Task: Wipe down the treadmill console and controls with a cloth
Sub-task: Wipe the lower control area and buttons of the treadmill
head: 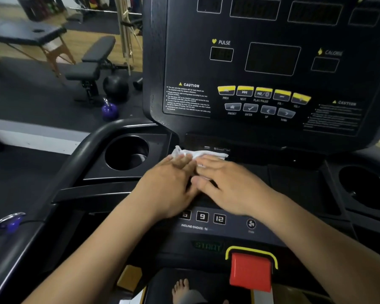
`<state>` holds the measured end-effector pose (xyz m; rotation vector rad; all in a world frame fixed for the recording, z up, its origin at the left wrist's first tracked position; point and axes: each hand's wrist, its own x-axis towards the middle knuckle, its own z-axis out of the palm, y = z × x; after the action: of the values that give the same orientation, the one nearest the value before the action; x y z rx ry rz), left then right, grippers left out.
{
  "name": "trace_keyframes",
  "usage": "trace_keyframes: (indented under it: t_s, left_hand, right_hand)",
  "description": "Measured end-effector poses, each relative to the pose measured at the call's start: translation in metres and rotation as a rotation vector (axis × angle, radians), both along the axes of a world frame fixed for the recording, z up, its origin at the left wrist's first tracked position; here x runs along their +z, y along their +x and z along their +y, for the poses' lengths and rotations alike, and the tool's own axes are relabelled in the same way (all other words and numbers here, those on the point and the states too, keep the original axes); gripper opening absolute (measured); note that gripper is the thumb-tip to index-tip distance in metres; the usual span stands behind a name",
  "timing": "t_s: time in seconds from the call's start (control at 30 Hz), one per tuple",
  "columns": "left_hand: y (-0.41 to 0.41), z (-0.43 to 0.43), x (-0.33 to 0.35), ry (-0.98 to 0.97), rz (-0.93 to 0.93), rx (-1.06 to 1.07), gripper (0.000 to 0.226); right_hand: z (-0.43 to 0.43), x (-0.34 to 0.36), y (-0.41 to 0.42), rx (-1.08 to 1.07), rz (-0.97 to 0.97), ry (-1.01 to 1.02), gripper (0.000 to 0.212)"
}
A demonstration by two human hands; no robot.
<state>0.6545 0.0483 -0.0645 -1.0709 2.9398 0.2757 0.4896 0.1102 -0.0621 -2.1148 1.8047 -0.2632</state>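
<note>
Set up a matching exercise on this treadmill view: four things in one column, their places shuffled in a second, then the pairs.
Things
1. crumpled white cloth
2. red rectangular button
3. purple kettlebell
4. row of yellow media buttons

Places
A. on the dark gym floor, left of the black treadmill console
B. under the fingers of the left hand and right hand
C. below the dark central display
D. lowest on the console, nearest the person

Pairs: 1-B, 2-D, 3-A, 4-C

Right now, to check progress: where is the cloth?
Head view, centre: the white cloth lies on the console ledge under the left hand and right hand, just right of the left cup holder.
</note>
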Motion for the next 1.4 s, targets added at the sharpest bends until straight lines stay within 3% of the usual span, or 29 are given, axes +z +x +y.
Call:
trace_keyframes:
  t_s: [0.23,0.43,0.6,0.73,0.9,1.03,1.13,1.27,1.4]
  left_hand:
    - [0.017,0.021,0.007,0.018,0.01,-0.047,0.087]
    - [0.006,0.006,0.002,-0.032,-0.074,0.016,0.1]
    - [0.021,0.021,0.006,-0.066,-0.167,-0.006,0.092]
    - [0.019,0.002,0.002,0.013,-0.194,0.059,0.101]
    - [0.033,0.015,0.003,0.029,-0.188,-0.027,0.092]
    - [0.019,-0.004,0.006,0.077,-0.201,0.021,0.092]
    - [0.028,-0.003,0.004,-0.01,-0.168,-0.018,0.089]
    - [0.037,0.019,0.003,-0.173,0.024,-0.063,0.064]
    - [0.037,0.009,-0.005,-0.188,-0.02,-0.009,0.063]
  right_hand:
    - [0.032,-0.001,0.005,0.054,-0.052,0.033,0.081]
    - [0.005,0.004,0.011,-0.012,-0.018,0.013,0.057]
    - [0.022,0.006,0.014,0.006,-0.051,0.043,0.081]
    - [-0.003,0.004,0.014,-0.072,-0.04,0.043,0.059]
    - [0.028,0.003,0.022,-0.043,-0.025,0.054,0.08]
    - [-0.003,0.0,0.016,-0.132,-0.067,0.024,0.069]
    - [0.007,-0.002,0.024,-0.112,-0.032,0.022,0.07]
    - [0.019,-0.002,0.03,-0.067,-0.065,0.034,0.086]
    - [0.001,-0.003,0.031,-0.101,-0.1,0.048,0.072]
